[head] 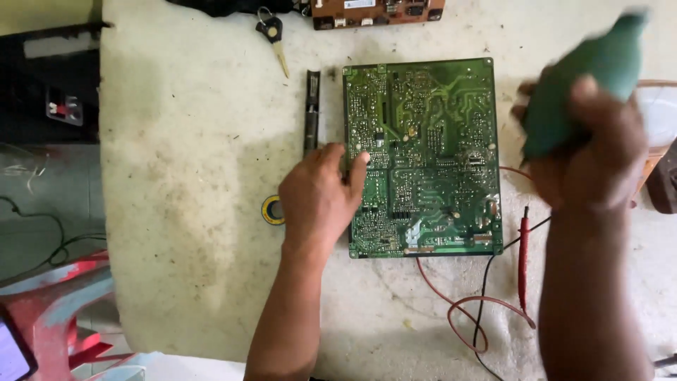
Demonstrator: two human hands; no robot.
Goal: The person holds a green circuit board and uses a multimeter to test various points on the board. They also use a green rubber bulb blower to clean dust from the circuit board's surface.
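A large green circuit board (pixel 423 155) lies solder side up on a dirty white cloth-covered table (pixel 197 176). My left hand (pixel 321 197) rests on the board's left edge, thumb on its surface, steadying it. My right hand (pixel 589 152) is raised to the right of the board and grips a teal rubber bulb (pixel 589 77) that looks motion-blurred. A black rod-like tool (pixel 311 109) lies just left of the board, partly under my left hand.
A key (pixel 273 39) and a brown circuit board (pixel 374 10) lie at the far edge. A yellow-and-black tape roll (pixel 271 210) sits by my left wrist. Red and black probe leads (pixel 486 303) curl near the front right. A red chair (pixel 56 303) stands at lower left.
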